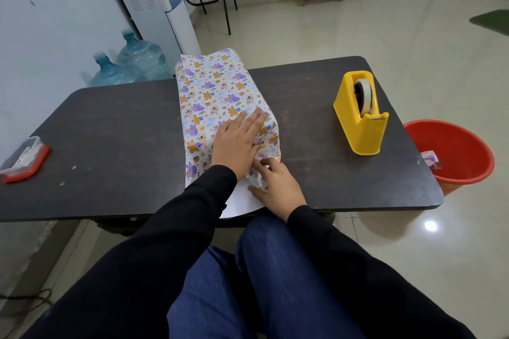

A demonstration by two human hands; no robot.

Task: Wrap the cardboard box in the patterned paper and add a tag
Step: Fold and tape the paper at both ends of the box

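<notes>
Head view: one dark table, seen from a seated position, with a person's dark sleeves and blue trousers in the foreground. Item, centre of table: patterned paper, white with purple and orange cartoon figures, folded over a long block shape that runs from the near edge to the far edge; the cardboard box itself is fully covered and not visible. The white underside of the paper shows as a flap at the near edge. Left hand: laid flat on top of the wrapped shape, fingers straight and pressing the paper down. Right hand: at the near end of the shape, just beside the left hand, fingers curled and pinching a fold of the paper. Item, right side of table: yellow tape dispenser holding a roll, upright, well apart from the paper. Item, left edge: clear container with an orange lid. Item, floor to the right: red bucket, a paper scrap on its rim. Item, floor behind: two blue water bottles.
</notes>
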